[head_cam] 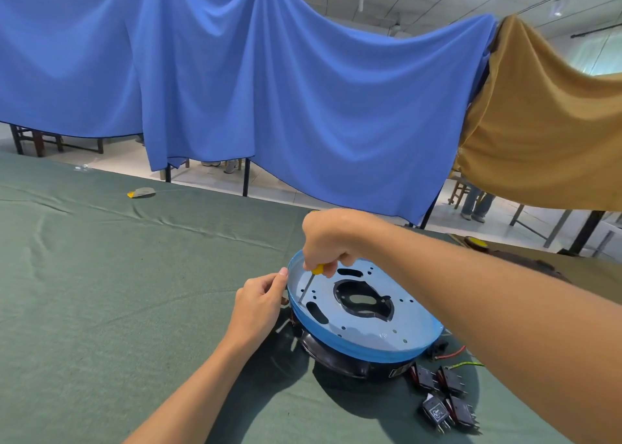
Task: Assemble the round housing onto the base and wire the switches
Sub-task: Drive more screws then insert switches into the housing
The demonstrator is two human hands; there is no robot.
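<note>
Round housing (367,319), its top face covered in blue film and cut with holes and slots, sits on the black base (336,359) on the green-clothed desk (101,275), low and right of centre in my view. My right hand (331,241) reaches over it from the right, fingers curled tight round the yellow handle of a screwdriver (308,285). The thin shaft slants down and its tip meets the top face close to the left rim, just beside a long slot. My left hand (259,305) is at the left rim of the housing, thumb and forefinger pinching its edge, the other fingers curled beneath.

4 black switches (444,396) lie on the desk just beside the base, on the side nearer me, under my right forearm. A red wire (451,354) and a yellow-green wire (468,364) lie near them. Well apart, on the far left of the desk, lies a small yellow and grey object (141,192). Behind the desk hang a blue cloth (269,90) and a mustard cloth (538,123).
</note>
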